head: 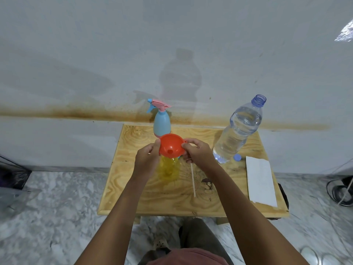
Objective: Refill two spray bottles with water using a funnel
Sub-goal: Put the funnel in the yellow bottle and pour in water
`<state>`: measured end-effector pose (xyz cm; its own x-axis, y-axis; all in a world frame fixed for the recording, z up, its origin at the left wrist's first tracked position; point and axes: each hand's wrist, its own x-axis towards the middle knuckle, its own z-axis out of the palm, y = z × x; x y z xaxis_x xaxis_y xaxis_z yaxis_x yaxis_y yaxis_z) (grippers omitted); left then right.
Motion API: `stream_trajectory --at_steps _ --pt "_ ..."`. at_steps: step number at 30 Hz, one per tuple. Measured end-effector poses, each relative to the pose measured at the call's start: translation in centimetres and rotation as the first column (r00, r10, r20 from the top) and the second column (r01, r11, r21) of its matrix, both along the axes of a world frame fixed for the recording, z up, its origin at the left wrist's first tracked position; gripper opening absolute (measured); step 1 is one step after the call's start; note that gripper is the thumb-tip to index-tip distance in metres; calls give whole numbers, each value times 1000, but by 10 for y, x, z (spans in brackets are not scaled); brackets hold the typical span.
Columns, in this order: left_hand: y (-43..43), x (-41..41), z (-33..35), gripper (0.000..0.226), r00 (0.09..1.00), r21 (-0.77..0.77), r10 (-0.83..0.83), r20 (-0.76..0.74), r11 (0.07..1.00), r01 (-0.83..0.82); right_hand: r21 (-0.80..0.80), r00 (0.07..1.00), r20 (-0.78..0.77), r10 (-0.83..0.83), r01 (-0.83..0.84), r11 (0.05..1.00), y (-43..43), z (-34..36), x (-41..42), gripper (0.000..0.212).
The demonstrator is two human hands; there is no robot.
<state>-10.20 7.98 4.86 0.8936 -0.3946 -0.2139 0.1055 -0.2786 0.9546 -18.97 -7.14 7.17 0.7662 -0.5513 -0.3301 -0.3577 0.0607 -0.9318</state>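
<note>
The round orange plastic funnel (pixel 171 148) sat between the hands, with the left hand (pixel 147 159) gripping its rim and the right hand (pixel 198 153) pinching its tab. Directly beneath stood the upright translucent yellow spray bottle (pixel 169 169). The uncapped clear plastic water bottle (pixel 238 131) stood just beyond the right hand, the nearer one.

I log this as a plain domestic room, probably a utility corner. It has a white painted wall (pixel 95 54) with a rusty stain (pixel 66 111) running low across it, and a grey marbled floor (pixel 57 207). One rough plywood table (pixel 133 197) stands by the wall, with coiled cables (pixel 340 192) on the floor at the right.
</note>
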Motion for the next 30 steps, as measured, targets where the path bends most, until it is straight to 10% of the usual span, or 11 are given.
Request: stream_trajectory --at_steps 6,12,30 --pt "8 -16 -28 41 998 -106 -64 -6 992 63 -125 999 26 22 -18 992 2 -4 -2 17" --pt "15 -26 -74 68 968 217 -225 115 956 196 -138 999 50 17 -10 990 5 -9 -3 13" --pt "-13 -33 -75 67 961 227 -145 234 970 91 -341 993 8 -120 116 933 -9 -7 -16 36"
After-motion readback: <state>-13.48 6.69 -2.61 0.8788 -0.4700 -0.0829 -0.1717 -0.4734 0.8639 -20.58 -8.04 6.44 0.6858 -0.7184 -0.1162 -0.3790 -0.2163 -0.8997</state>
